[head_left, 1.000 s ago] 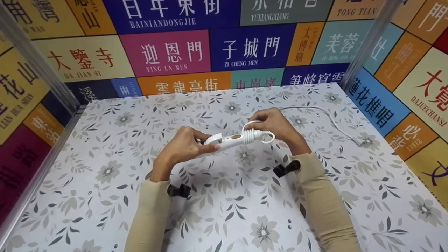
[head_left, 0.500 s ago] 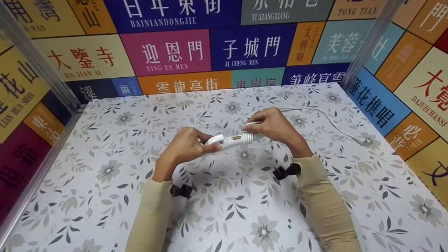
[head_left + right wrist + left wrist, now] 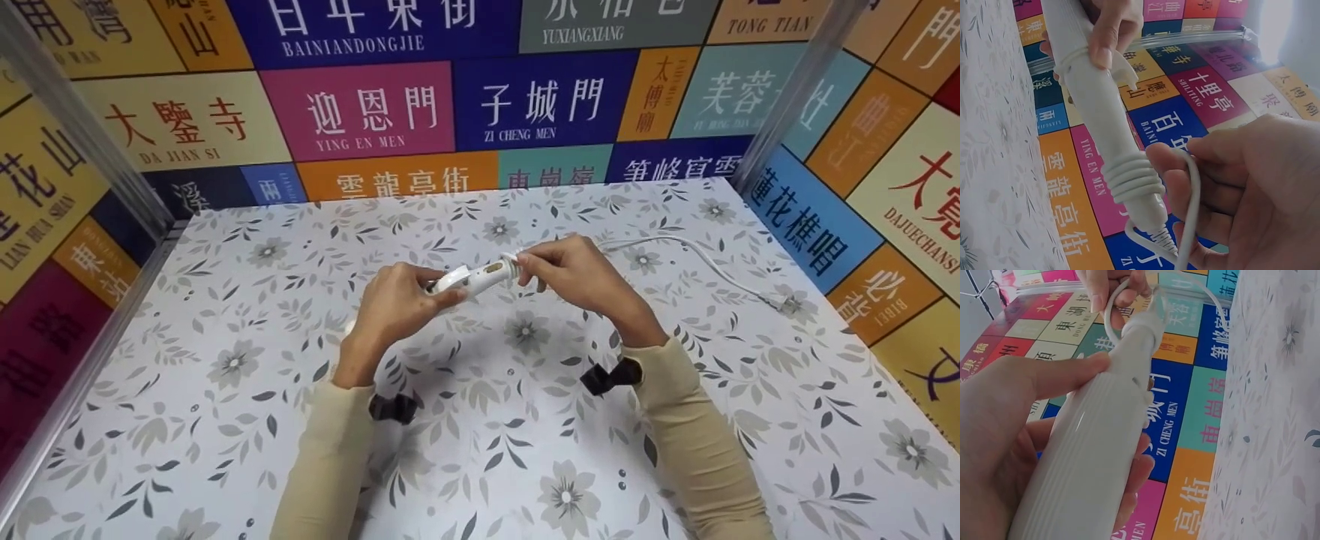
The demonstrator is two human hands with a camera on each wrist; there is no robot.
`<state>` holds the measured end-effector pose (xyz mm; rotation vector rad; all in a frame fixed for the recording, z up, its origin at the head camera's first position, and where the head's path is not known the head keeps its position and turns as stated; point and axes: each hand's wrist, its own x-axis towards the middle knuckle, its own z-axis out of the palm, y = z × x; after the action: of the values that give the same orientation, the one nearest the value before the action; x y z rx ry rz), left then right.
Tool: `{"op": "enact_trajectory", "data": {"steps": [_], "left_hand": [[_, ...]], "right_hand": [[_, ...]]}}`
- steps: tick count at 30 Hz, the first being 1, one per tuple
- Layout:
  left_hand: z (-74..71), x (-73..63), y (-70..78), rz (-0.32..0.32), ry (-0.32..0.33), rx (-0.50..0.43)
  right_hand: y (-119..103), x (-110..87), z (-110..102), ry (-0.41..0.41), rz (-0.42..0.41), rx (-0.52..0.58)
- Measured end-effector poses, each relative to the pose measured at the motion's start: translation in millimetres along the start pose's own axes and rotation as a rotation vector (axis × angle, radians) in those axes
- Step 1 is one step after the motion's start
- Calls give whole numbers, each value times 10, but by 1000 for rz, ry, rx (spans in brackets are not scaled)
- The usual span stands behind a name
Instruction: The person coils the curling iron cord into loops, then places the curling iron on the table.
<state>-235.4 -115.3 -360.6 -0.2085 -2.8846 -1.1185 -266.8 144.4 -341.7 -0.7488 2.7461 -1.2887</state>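
White handheld appliance point(image 3: 478, 280) is held above the desk point(image 3: 480, 450), tilted, its corded end toward the right hand point(image 3: 581, 274). The left hand point(image 3: 394, 300) has its grip closed round the body, thumb along the casing, covering the far end in the head view. The right hand's grip pinches the white cord point(image 3: 1192, 202); several turns are wound side by side around the neck, and a loose loop runs past the fingers. From the head, the right hand hides part of the cord; a gold-coloured panel point(image 3: 493, 267) and white lever point(image 3: 454, 277) remain visible between the hands.

Surroundings: the remaining cord curves behind the right hand across the desk, its plug point(image 3: 788, 304) lying over a printed flower and hard to distinguish. The desk bears a white cover with grey leaves and flowers. Multicoloured lettered panels point(image 3: 356, 112) enclose the back and sides. Black fittings point(image 3: 394, 409) project inward from both beige sleeves point(image 3: 319, 465), well apart from the appliance.
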Motion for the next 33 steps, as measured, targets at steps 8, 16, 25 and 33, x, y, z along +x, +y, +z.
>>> {"op": "enact_trajectory", "data": {"steps": [8, 16, 25, 33], "left_hand": [[5, -3, -7, -23, 138, -67], [-157, -2, -43, -29, 222, -153], [-182, -8, -1, -27, 196, -257], [-197, -19, -36, -4, 92, -296]], "right_hand": [[-5, -6, 50, -40, 12, 89], [36, 20, 77, -140, -46, 154], [256, 120, 89, -278, -9, 183], [564, 219, 135, -236, 122, 113]]}}
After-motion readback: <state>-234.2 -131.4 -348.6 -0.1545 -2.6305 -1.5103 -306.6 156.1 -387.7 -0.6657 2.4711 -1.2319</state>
